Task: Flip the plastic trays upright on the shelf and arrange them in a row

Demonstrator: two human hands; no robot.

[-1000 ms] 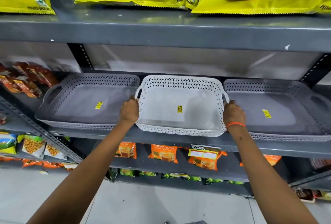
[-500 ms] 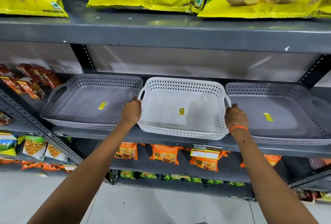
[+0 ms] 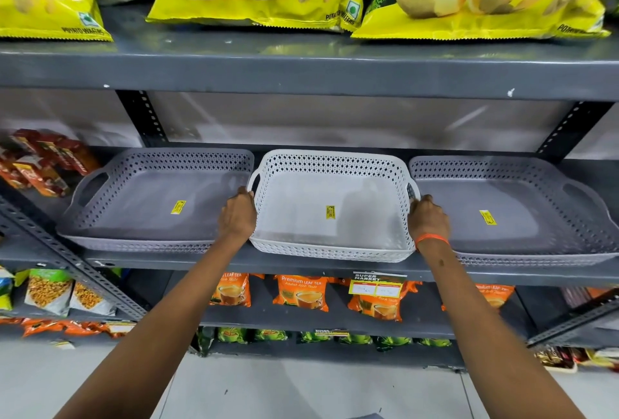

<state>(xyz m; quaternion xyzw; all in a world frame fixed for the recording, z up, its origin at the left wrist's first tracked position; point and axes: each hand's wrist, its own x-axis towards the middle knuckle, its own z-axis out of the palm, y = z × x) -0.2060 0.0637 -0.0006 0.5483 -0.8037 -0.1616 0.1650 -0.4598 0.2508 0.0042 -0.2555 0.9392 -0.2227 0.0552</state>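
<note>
Three perforated trays were found upright in a row along the front edge of the grey shelf [image 3: 301, 266]: a grey tray [image 3: 157, 204] at the left, a white tray [image 3: 331, 207] at the centre, a second grey tray [image 3: 502, 211] at the right. The left hand [image 3: 238, 216] was closed over the white tray's left side. The right hand [image 3: 428, 217] was clasped likewise on its right side, an orange wristband [image 3: 431, 239] being noted.
</note>
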